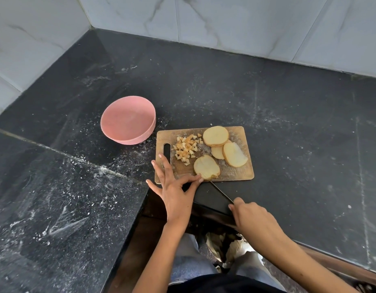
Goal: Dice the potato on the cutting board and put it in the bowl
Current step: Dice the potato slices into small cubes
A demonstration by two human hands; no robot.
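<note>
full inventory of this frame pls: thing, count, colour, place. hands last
round plastic bowl: 1, pink, on the counter left of the board, no potato in it.
rectangular wooden cutting board: 1, brown, centre of the counter, handle slot at its left end.
diced potato pile: 1 heap, pale yellow and orange, left half of the board.
round potato slices: 4, pale yellow with tan skin, right and near part of the board, some overlapping.
kitchen knife: 1, dark blade, off the board's near edge.
stone countertop: 1, black, speckled white.
tiled wall: white marble.
left hand: fingers spread, fingertip touching the nearest slice.
right hand: grips the knife handle.
</note>
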